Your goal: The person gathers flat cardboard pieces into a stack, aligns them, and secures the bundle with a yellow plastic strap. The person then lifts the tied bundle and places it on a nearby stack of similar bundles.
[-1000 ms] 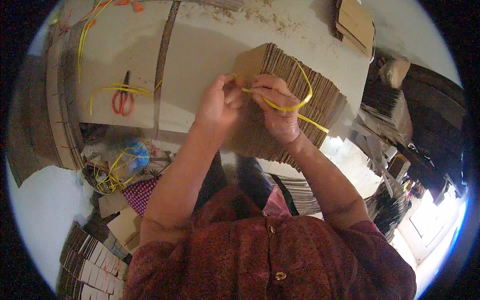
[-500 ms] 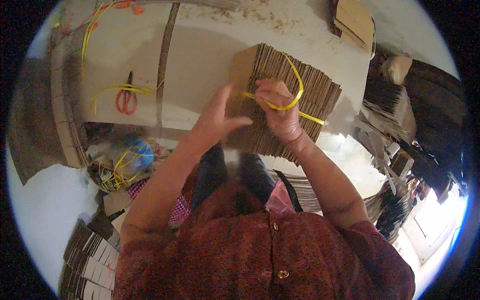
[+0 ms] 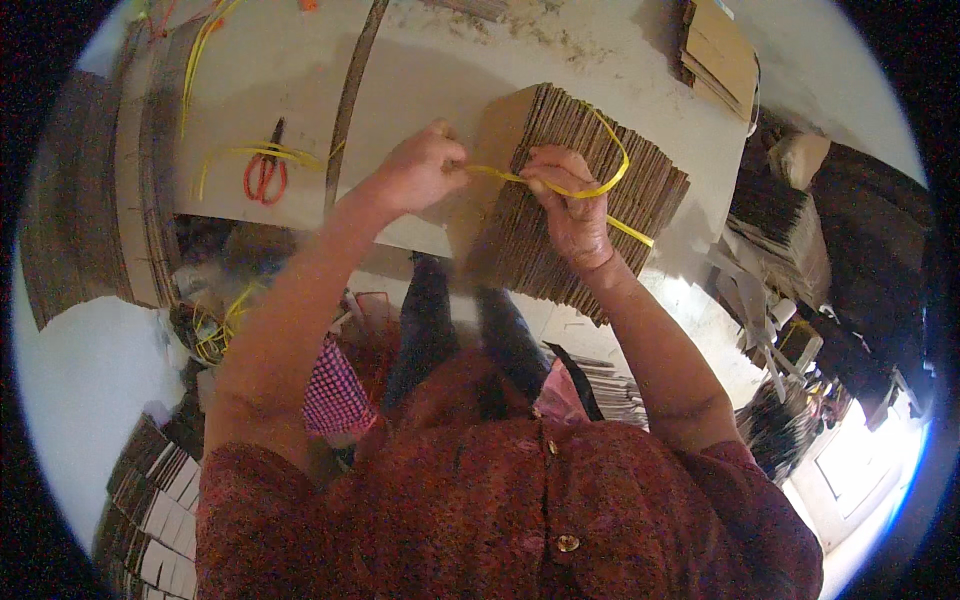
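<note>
A bundle of flat cardboard pieces [image 3: 590,240] stands on edge on the table, with a yellow plastic strap [image 3: 628,165] around it. My right hand [image 3: 570,190] rests over the top of the bundle, its fingers closed on the strap, which loops up past the wrist side. To the left of the bundle, my left hand [image 3: 428,168] is closed in a fist on the strap's other end. A stretch of strap runs between the two hands. Where the strap passes under the cardboard is hidden.
Red-handled scissors [image 3: 265,175] lie on the table [image 3: 400,80] at left, across some yellow strap pieces. Folded cardboard [image 3: 720,60] sits at the far right edge. Stacked cardboard [image 3: 780,235] stands to the right, and more stacks [image 3: 160,500] at lower left.
My left hand, open beside the bundle before, has closed on the strap and drawn it out to the left. My right hand keeps its hold on the strap.
</note>
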Action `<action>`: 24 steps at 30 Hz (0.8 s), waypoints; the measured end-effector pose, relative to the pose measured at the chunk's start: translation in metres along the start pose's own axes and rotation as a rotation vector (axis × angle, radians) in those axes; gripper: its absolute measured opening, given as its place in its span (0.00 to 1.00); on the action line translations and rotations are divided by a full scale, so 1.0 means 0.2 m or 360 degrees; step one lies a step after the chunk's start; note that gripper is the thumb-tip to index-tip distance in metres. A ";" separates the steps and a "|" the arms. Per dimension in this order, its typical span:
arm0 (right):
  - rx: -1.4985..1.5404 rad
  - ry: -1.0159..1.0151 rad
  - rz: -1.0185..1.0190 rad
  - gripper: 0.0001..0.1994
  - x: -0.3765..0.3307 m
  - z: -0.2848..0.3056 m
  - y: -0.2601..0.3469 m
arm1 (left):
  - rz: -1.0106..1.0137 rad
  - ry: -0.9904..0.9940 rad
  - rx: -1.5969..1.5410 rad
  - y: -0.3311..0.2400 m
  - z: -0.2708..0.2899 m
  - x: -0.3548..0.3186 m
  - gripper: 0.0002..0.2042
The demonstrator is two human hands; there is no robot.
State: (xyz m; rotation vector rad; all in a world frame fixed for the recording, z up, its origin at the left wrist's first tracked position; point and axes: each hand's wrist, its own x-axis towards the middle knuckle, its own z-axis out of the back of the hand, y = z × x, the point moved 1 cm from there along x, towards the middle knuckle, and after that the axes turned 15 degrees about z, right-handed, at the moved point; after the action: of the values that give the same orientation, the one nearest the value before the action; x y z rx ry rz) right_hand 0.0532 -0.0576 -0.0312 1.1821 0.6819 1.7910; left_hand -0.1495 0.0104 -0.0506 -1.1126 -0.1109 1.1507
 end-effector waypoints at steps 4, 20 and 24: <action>0.0183 -0.0063 -0.0219 0.06 0.04 0.02 0.06 | 0.0616 0.0088 -0.1704 -0.05 -0.12 -0.05 0.12; 0.0718 -0.0569 -0.0963 0.19 0.08 -0.03 0.16 | 0.1249 -0.0299 -0.1528 -0.11 -0.30 0.19 0.10; 0.0826 -0.0832 -0.0952 0.19 0.02 -0.03 0.08 | 0.1507 -0.0351 -0.1636 -0.14 -0.31 0.27 0.11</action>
State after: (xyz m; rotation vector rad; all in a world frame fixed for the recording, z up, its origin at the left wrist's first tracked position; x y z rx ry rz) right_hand 0.0419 -0.0625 -0.0189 1.4998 1.0715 0.7778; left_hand -0.0695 0.0131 -0.0860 -2.0432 -0.4073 2.1788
